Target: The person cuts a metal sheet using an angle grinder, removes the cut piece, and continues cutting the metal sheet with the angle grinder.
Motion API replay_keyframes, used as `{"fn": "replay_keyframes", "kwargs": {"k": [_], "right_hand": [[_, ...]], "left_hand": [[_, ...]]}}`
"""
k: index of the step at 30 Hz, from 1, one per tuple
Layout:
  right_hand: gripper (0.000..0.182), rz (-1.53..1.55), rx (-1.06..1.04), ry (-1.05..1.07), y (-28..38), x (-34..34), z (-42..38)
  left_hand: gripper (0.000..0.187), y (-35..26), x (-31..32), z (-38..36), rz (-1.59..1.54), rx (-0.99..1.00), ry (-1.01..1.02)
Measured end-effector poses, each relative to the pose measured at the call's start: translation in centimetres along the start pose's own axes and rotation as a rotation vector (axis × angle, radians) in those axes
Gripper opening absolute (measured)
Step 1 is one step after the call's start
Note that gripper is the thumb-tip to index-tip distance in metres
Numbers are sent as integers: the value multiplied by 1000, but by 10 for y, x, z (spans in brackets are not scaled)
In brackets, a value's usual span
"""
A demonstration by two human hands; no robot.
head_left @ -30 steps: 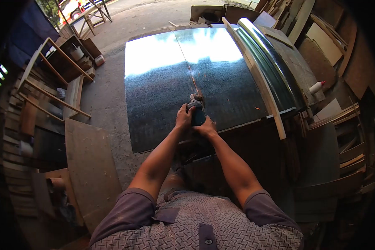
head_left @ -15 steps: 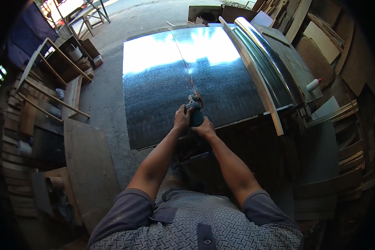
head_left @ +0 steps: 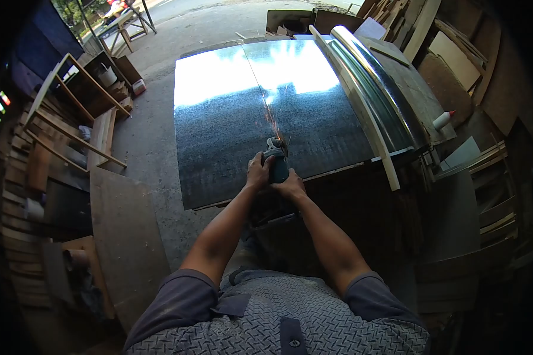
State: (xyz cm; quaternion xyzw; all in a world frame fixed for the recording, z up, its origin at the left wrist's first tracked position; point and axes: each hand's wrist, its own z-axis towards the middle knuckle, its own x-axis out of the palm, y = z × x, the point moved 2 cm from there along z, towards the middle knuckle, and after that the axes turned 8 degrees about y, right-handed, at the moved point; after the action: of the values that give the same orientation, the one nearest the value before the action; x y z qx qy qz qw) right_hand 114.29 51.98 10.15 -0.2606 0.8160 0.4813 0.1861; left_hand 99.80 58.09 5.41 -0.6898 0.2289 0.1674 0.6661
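An angle grinder [head_left: 278, 168] with a teal body is held between my two hands over a large shiny metal sheet [head_left: 219, 136]. My left hand [head_left: 257, 171] is closed around the grinder's left side, near its head. Behind it, my right hand [head_left: 290, 184] grips the rear of the body from the right. Orange sparks fly forward from the disc along a thin line that runs up the sheet to its far edge. The disc's edge meets the metal close to the sheet's near side. My palms hide part of the grinder's body.
A wooden strip [head_left: 361, 112] lies along the sheet's right side, beside a curled roll of shiny metal [head_left: 379, 77]. A white bottle with a red tip [head_left: 442, 120] stands further right. Wooden frames [head_left: 77, 112] and a board [head_left: 124, 236] are on the left; stacked boards line the right.
The grinder has drawn slightly back toward me, and the spark stream looks brighter and longer. Both hands keep the same grip.
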Motion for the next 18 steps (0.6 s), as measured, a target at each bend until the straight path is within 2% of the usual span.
{"fn": "replay_keyframes", "kwargs": {"k": [8,10,13,18], "right_hand": [[88,14,12,3,-10,5,-4],[97,10,15,28,-12,4,-7],[89,-4,27,13,-10,4,-14],[91,32,18,28,-10,1,-26]], "left_hand": [[62,-1,3,-12,-12,-4,-33],[62,-1,4,-14,-7,-3,-28],[62,0,5,-17,-17,-15,-11],[64,-4,7,-28,-29,-36,-15]]}}
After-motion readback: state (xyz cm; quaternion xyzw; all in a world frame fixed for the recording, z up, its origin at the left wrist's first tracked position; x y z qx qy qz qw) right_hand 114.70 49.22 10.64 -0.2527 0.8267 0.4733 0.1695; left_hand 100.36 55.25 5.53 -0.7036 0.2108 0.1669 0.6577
